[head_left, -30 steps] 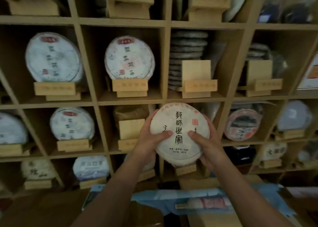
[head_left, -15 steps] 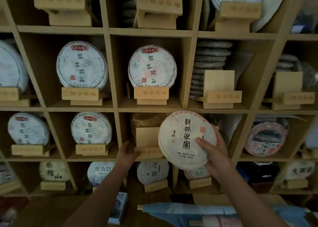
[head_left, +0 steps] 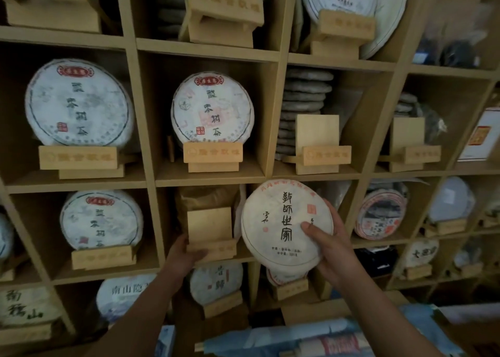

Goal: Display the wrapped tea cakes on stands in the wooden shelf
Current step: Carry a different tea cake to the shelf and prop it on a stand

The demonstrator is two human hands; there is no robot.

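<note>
My right hand (head_left: pixel 331 251) grips a round white paper-wrapped tea cake (head_left: pixel 281 221) with black calligraphy, held upright in front of the wooden shelf (head_left: pixel 205 179), thumb on its face. My left hand (head_left: pixel 182 255) grips the lower left of an empty wooden stand (head_left: pixel 209 233) in the middle compartment, just left of the cake. A brown paper bundle (head_left: pixel 207 197) sits behind that stand.
Other wrapped cakes (head_left: pixel 212 108) rest on stands in nearby compartments. Two more empty stands (head_left: pixel 318 143) sit in the compartments up and to the right, with stacked bare cakes (head_left: pixel 305 97) behind. Blue-wrapped goods (head_left: pixel 311 337) lie below, near my arms.
My left hand let go of the cake, went left and took hold of the empty stand. The right hand alone now holds the cake. The view shifted left and closer.
</note>
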